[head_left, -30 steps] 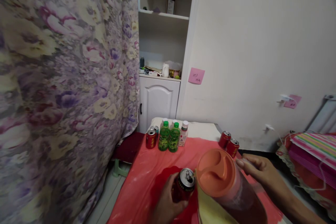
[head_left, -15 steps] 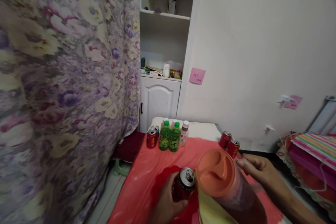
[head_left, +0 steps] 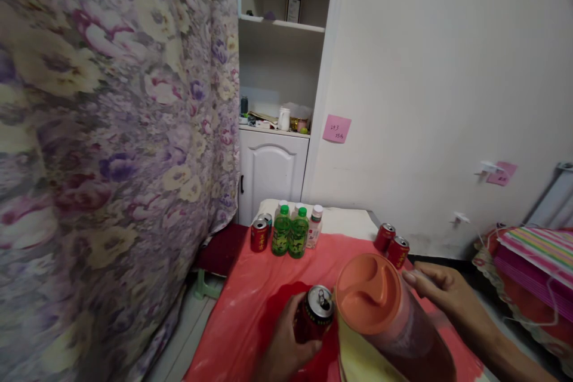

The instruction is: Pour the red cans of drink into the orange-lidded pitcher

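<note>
My left hand (head_left: 290, 340) is wrapped round a dark red drink can (head_left: 313, 316), whose pull-tab top is open. Close to the can's rim is the spout side of a clear pitcher (head_left: 416, 334) with an orange lid (head_left: 369, 293), tilted toward the can and holding a dark liquid. My right hand (head_left: 436, 286) is closed at the pitcher's right side, where its handle would be; the grip itself is mostly hidden. Beneath the pitcher a pale yellow item (head_left: 364, 355) lies on the red tablecloth (head_left: 250, 298).
Two green-capped bottles (head_left: 289, 236), a pink-white bottle (head_left: 314, 228) and red cans (head_left: 259, 236) stand at the table's far left. More red cans (head_left: 397, 250) stand at the far right. A floral curtain (head_left: 116, 131) hangs left; a white cabinet (head_left: 274, 170) stands behind.
Almost nothing differs. Both hands, the can and the tilted pitcher keep their places; the view has shifted very slightly.
</note>
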Tool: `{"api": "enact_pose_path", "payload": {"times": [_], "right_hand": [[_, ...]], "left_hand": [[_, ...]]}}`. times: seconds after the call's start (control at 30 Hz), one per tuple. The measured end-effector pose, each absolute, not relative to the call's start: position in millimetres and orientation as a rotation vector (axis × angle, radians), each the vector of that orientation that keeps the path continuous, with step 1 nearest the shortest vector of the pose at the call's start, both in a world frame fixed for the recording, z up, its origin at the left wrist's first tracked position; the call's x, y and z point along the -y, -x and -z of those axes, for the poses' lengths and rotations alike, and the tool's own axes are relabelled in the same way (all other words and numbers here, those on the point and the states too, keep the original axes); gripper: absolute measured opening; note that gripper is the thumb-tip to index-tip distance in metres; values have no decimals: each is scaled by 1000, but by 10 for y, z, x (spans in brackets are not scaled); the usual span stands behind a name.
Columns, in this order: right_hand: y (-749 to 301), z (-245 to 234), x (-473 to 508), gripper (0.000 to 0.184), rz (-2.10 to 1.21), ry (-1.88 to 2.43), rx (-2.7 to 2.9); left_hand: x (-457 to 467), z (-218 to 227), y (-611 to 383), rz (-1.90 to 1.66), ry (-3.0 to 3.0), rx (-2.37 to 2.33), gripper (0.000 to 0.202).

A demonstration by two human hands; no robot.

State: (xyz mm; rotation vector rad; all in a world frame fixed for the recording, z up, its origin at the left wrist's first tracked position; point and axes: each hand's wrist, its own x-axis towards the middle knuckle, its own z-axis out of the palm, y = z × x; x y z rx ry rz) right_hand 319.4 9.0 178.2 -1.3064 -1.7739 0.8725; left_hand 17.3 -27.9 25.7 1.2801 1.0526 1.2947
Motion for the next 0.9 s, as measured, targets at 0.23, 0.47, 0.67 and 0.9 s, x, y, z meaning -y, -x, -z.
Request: {"api": "enact_pose_path", "payload": {"times": [0.23,0.47,0.67,0.9], "right_hand": [[-3183,-1794,-84,60,-874,1302,1772],[-3133,-1762,-77,56,-848,1300,1767],[-3087,-1640,-95,56,-839,1288,1739],[-2959,-1513,-49,57,-842,1241,1609]], "left_hand": [[274,-229,-173,-1333,-1278,-1049,77],[273,-215,-186,-1330,-1290,-1053,75],[275,-244,-188,-1390,-1266,-1038,76],[261,-249,-159,-1435,-1240,-965,77]]}}
